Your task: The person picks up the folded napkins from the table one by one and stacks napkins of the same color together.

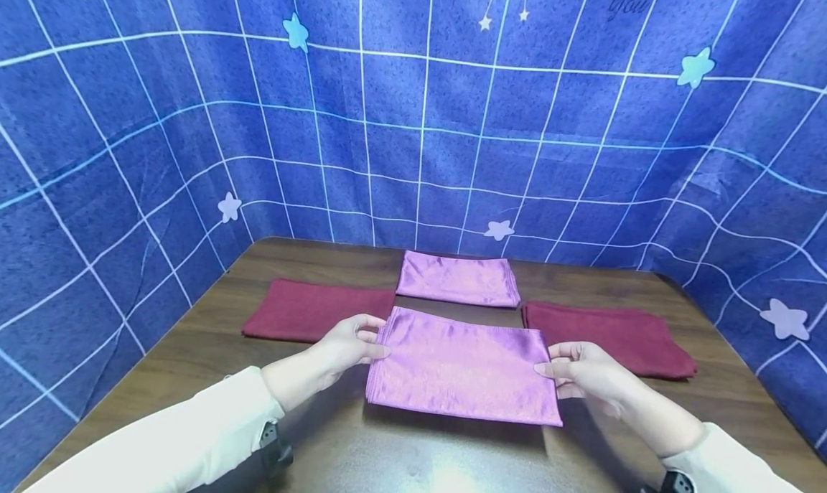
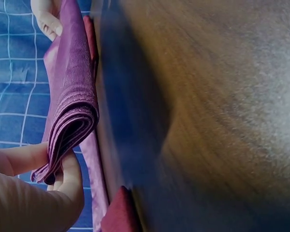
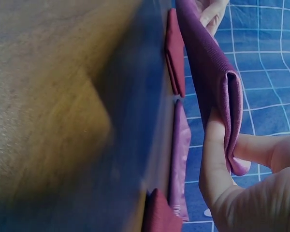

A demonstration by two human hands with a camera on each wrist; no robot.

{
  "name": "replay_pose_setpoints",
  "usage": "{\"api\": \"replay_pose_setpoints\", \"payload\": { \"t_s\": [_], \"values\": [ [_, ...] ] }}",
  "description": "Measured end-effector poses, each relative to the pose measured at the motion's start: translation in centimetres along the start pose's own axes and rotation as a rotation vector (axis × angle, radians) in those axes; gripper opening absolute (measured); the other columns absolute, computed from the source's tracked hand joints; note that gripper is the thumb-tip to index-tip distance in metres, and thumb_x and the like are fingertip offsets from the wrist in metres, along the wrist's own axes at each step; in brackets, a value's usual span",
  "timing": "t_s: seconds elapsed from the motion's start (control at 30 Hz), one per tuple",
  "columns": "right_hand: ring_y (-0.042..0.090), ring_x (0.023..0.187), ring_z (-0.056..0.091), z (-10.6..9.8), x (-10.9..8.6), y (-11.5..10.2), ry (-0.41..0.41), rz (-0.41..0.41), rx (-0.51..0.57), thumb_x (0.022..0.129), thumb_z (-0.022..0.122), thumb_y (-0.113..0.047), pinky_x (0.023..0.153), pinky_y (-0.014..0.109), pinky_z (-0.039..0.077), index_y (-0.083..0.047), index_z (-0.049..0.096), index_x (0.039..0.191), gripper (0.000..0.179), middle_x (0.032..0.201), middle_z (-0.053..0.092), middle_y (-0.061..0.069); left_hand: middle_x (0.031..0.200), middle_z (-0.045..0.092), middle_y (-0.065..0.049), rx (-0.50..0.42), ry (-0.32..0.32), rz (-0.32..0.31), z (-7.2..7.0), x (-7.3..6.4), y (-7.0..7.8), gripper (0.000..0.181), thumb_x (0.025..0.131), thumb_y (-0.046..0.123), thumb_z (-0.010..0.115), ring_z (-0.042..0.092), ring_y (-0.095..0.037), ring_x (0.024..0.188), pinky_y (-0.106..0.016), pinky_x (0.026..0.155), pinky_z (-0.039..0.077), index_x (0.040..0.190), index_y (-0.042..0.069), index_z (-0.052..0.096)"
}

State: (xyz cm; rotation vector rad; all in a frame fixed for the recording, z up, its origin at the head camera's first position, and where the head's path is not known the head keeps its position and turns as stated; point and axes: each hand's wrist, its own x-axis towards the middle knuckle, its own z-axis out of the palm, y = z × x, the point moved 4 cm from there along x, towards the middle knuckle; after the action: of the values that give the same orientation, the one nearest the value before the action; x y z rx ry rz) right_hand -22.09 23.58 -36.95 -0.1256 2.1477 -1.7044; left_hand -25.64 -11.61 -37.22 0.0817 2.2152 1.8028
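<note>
A folded shiny pink-purple cloth (image 1: 465, 367) is held up off the table between my two hands. My left hand (image 1: 349, 346) pinches its left edge, thumb on the near face and fingers behind. At the right edge, my right hand (image 1: 591, 374) pinches it the same way. Several rolled-in layers show at the cloth's end (image 2: 72, 121) in the left wrist view. In the right wrist view the other end (image 3: 232, 106) shows a narrow fold between thumb and fingers.
A second folded pink-purple cloth (image 1: 457, 279) lies at the back of the wooden table (image 1: 323, 435). One folded dark red cloth (image 1: 316, 310) lies to the left and another (image 1: 614, 335) to the right. A blue gridded curtain (image 1: 400, 120) surrounds the table's back and sides.
</note>
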Motion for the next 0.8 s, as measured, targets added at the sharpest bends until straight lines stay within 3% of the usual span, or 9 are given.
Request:
{"api": "replay_pose_setpoints", "payload": {
  "t_s": [0.43,0.8],
  "values": [
    [0.011,0.077,0.065,-0.9,0.0,-1.6,0.043,-0.006,-0.045,0.089,0.065,-0.009,0.075,0.03,0.059,0.004,0.052,0.108,0.027,0.082,0.066,-0.004,0.101,0.057,-0.014,0.022,0.024,0.023,0.0,0.4,1.5,0.053,0.082,-0.007,0.067,0.061,-0.012,0.079,-0.035,0.086,0.057,0.131,-0.007,0.048],
    [0.009,0.076,0.063,-1.2,0.4,-2.6,0.059,0.013,0.01,0.089,0.065,-0.009,0.072,0.028,0.058,-0.004,0.055,0.103,0.018,0.079,0.066,-0.006,0.109,0.065,-0.02,0.057,0.091,-0.001,-0.4,0.6,2.6,0.048,0.084,0.002,0.071,0.066,-0.013,0.079,-0.039,0.084,0.057,0.128,-0.002,0.051]
  ]
}}
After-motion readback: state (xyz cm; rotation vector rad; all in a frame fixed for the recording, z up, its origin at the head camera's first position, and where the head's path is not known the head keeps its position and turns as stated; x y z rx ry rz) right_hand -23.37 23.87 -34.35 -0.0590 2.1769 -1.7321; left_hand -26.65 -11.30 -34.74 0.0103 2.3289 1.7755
